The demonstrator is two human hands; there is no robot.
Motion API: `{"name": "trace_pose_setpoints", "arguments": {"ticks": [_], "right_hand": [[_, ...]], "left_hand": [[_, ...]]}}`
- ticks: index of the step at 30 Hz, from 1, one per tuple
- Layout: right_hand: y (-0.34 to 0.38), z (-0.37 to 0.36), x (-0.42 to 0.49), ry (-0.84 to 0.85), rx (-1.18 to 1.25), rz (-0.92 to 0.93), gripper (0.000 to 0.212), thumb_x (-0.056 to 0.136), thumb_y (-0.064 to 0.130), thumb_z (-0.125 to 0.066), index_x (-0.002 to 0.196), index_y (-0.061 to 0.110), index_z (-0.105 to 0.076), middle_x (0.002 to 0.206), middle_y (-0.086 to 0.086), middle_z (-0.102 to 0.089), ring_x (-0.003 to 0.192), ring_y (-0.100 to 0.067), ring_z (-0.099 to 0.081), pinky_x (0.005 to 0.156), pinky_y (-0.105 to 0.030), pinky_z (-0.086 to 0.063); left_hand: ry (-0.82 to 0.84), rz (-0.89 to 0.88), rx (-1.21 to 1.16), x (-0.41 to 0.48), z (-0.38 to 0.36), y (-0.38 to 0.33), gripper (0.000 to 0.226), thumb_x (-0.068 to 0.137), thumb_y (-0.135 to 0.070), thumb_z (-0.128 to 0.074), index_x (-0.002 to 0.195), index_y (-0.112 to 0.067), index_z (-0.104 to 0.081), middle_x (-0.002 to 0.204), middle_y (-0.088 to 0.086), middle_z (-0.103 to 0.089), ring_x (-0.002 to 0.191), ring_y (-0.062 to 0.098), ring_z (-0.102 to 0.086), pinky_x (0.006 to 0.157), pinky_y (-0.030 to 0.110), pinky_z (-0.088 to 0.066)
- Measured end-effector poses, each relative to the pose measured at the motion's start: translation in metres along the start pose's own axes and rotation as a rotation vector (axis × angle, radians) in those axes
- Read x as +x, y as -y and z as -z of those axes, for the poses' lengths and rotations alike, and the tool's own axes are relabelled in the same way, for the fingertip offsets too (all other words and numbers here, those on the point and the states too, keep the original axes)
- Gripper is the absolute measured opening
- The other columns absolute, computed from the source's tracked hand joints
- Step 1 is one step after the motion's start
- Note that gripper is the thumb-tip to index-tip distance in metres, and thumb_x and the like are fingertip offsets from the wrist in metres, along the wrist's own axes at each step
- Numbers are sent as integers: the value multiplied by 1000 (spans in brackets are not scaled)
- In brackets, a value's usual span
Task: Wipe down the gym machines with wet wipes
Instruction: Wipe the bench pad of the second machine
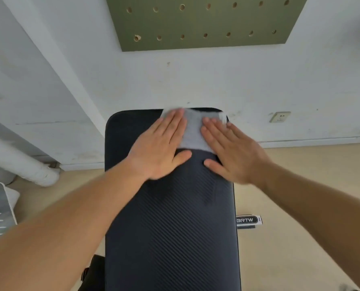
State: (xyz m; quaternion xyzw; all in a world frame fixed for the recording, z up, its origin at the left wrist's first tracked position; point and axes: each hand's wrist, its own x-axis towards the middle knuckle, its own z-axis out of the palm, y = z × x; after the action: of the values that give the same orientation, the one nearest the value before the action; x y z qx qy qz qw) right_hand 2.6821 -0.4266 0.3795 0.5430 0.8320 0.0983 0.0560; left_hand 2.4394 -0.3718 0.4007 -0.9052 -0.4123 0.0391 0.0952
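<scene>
Pressing flat, left hand (162, 147) and right hand (231, 152) pin wipe (192, 131) on bench pad (170, 227).

Matt ribbed black bench pad (170, 217), thin fibrous wipe (192, 131)

"BRTW" on bench frame label (248, 220)

wall (195, 80) white, scuffed | pegboard (195, 22) green, on wall | socket (279, 117) right | pipe (28, 166) white, lower left | floor (300, 185) beige
</scene>
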Motion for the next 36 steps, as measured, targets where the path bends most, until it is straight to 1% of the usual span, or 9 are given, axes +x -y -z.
{"name": "trace_pose_setpoints", "arguments": {"ticks": [2,5,11,15,19,25,30,32,36], "right_hand": [[-9,0,-2,6,2,-36,84,99,66,-8,158,9,9,166,-10,12,154,-23,9,126,-42,-4],[4,-16,-42,-4,70,-71,88,99,65,-19,159,5,2,167,-14,8,155,-26,4,125,-45,-12],[47,-39,-119,42,119,153,90,92,62,-43,158,5,-20,166,-14,-13,154,-28,-12,118,-46,-20],[0,-17,-57,12,60,53,84,98,63,-23,159,8,-7,167,-12,-3,155,-26,-3,122,-45,-13],[-22,-2,-12,32,35,-37,88,97,69,-8,158,9,11,166,-10,16,154,-22,14,126,-41,0],[45,-32,-86,43,171,6,92,95,65,-33,159,3,-8,166,-18,0,154,-32,1,123,-49,-16],[87,-34,-118,73,163,142,83,99,60,-33,158,4,-14,167,-14,-7,155,-27,-6,120,-44,-16],[76,-23,-89,66,128,147,81,101,60,-26,159,6,-11,167,-11,-4,155,-26,-3,122,-44,-15],[65,8,-9,66,65,82,79,100,62,-6,157,11,14,164,-7,21,152,-22,19,126,-41,0]], "left_hand": [[29,12,-5,23,10,-7,84,95,-63,6,153,-4,20,162,15,26,151,24,24,125,40,5],[62,-60,40,6,5,-30,87,96,-65,2,153,-2,21,161,19,28,150,28,25,125,43,3],[155,-322,56,-97,-27,-64,89,101,-66,-10,154,0,18,161,18,28,151,30,25,125,44,-4],[16,-134,95,-32,-6,-37,84,97,-63,7,154,-2,21,159,16,31,150,28,26,124,41,10],[8,-30,72,25,8,-23,88,91,-65,11,154,-4,19,162,14,25,151,24,22,126,40,5],[58,-165,43,-62,-23,-47,87,100,-63,-6,156,1,6,163,22,17,153,32,15,126,45,-5],[102,-234,1,-143,-48,-60,85,103,-63,-17,158,-1,-3,166,18,8,155,30,6,123,46,-20],[65,-172,-3,-135,-48,-46,83,103,-62,-13,158,-1,-3,167,17,7,155,29,3,123,46,-21],[18,36,42,-94,-35,1,83,100,-62,-2,157,-3,9,166,15,14,154,26,10,125,45,-14]]}}
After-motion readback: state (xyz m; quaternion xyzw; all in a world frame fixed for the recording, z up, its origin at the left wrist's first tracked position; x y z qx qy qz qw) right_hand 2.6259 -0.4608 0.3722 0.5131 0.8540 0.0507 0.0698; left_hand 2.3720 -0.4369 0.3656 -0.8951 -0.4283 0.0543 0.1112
